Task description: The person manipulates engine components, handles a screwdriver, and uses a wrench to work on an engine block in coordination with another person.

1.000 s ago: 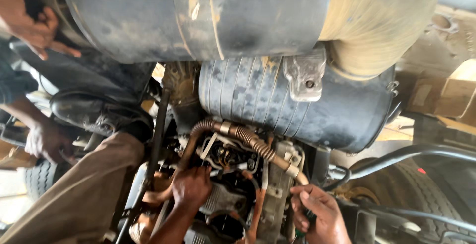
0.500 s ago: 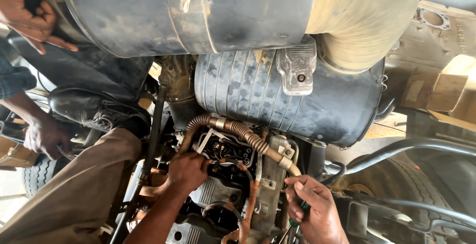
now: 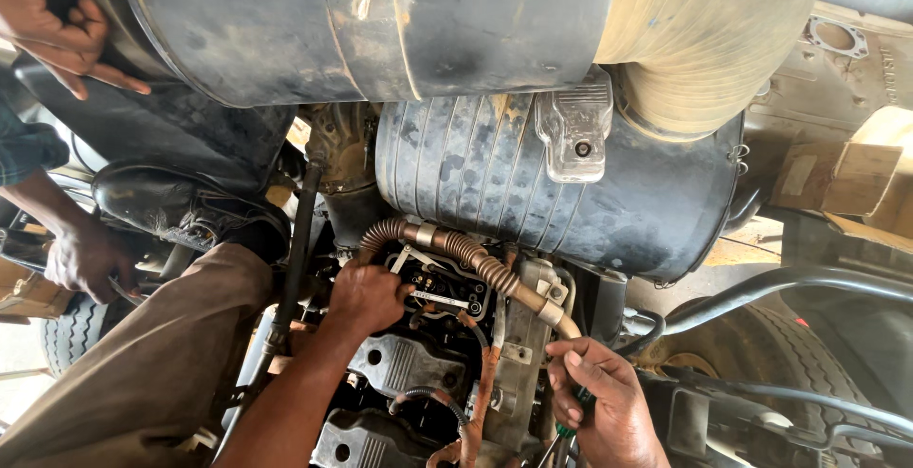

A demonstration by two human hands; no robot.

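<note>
**A:** Head view shows you leaning over an open engine bay. Your left hand (image 3: pixel 366 297) is clenched down on the uncovered engine top (image 3: pixel 439 289), fingers curled over the exposed black part just below the corrugated metal hose (image 3: pixel 475 257). That grip looks like bracing or pressing, since the knuckles sit high and the wrist drives straight in.

**B:** And the right?

**A:** Your right hand (image 3: pixel 604 397) is closed around a tool with a green handle (image 3: pixel 569 425), the handle showing below your fingers beside the grey bracket (image 3: pixel 521 354). You hold it low and to the side, so it stays clear of the hose that arcs between your two hands.

**B:** What's above?

**A:** The ribbed black canister (image 3: pixel 495 168) lies across the bay just beyond the hose, under a larger dark drum (image 3: pixel 380 21); that's probably why you reach in from below.

**B:** Anyone else?

**A:** Another person's hand (image 3: pixel 57 26) rests on the drum's left end, and a second hand (image 3: pixel 87 259) sits lower left, seemingly holding something thin; I cannot tell what.
</note>
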